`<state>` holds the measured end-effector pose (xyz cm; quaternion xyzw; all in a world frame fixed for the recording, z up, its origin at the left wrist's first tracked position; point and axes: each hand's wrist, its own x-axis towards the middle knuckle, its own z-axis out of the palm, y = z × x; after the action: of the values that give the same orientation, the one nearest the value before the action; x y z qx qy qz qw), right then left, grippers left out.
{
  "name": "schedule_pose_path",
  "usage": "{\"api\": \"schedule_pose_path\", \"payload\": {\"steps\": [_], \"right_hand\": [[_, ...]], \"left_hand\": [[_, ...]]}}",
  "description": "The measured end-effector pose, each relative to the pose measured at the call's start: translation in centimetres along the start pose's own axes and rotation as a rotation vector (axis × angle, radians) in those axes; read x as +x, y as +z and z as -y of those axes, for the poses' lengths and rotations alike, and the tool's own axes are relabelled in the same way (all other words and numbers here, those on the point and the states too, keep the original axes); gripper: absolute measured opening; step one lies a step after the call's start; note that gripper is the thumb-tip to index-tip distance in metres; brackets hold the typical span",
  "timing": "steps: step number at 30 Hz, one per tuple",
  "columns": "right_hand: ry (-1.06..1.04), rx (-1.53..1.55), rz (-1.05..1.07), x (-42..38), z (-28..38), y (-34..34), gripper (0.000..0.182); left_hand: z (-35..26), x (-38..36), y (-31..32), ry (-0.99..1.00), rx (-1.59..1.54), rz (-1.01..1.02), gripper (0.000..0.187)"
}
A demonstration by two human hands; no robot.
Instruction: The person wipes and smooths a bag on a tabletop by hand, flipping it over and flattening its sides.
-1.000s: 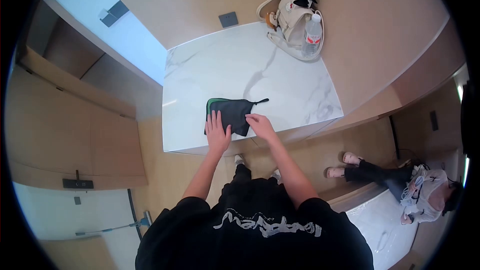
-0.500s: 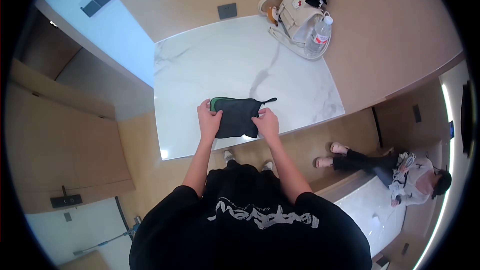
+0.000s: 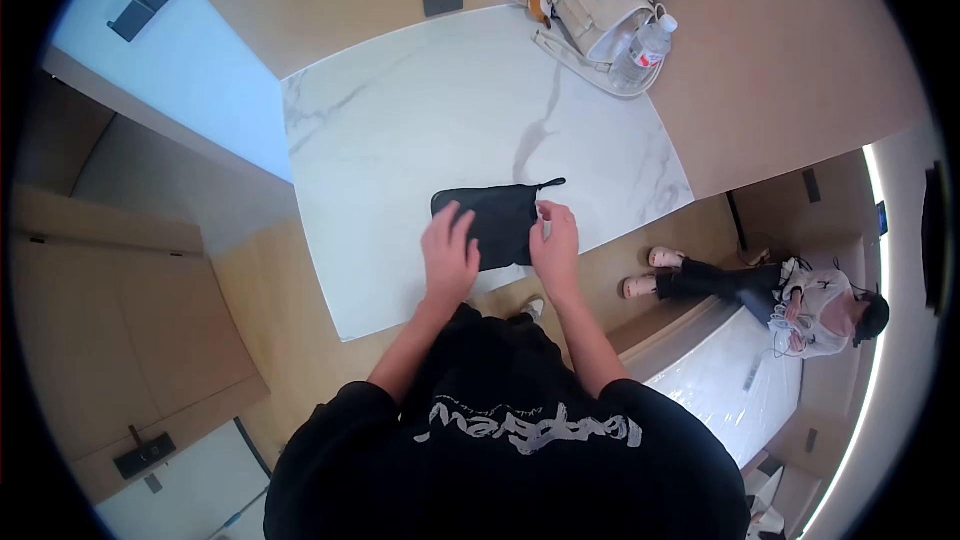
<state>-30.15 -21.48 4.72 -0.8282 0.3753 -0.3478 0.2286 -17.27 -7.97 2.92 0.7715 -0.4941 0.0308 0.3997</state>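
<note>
Black, soft-looking material makes up the flat, rectangular pouch (image 3: 505, 225) I see lying near the front edge of the white, grey-veined marble-look counter (image 3: 420, 120). A short black loop-like strap (image 3: 553, 182) sticks out from its far right corner.

As I read it, the step in hand is adjusting the pouch where it lies, one hand at either side. The next move, I'd judge, calls for a settled hold at both ends, since something this thin and limp could fold or slide if only one side were secured.

The left hand (image 3: 450, 252) is loose, fingers spread and slightly bent over the pouch's left part. It's blurred, so I can't make out whether the fingertips touch the surface, but they aren't closed around anything. The right hand (image 3: 556, 248) is at the pouch's right edge, thumb and forefinger curled towards it with a small gap between them. Whether they pinch that edge or merely rest beside it, I can't tell.

Well apart from both hands, at the counter's far right corner, a cream-coloured backpack (image 3: 600, 5) sits with a clear plastic bottle (image 3: 645, 55) against it.
</note>
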Motion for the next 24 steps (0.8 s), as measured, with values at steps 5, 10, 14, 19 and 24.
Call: {"api": "schedule_pose_path", "payload": {"steps": [5,10,14,19,24], "right_hand": [[0.139,-0.009,0.04,-3.8,2.2,0.3,0.026],[0.282,-0.104,0.077,-4.5,0.7,1.3,0.024],[0.264,-0.181,0.166,-2.2,-0.3,1.9,0.023],[0.115,-0.099,-0.008,-1.6,-1.2,0.4,0.02],[-0.036,0.065,0.372,0.2,1.7,0.5,0.036]], "left_hand": [[0.9,-1.8,1.4,-0.031,0.164,0.177,0.069],[0.7,-1.3,0.7,-0.049,0.173,0.268,0.071],[0.8,-1.3,1.1,-0.061,0.188,0.289,0.072],[-0.7,-1.5,0.7,-0.159,0.199,0.338,0.072],[-0.5,-1.2,1.2,-0.203,0.17,0.325,0.069]]}}
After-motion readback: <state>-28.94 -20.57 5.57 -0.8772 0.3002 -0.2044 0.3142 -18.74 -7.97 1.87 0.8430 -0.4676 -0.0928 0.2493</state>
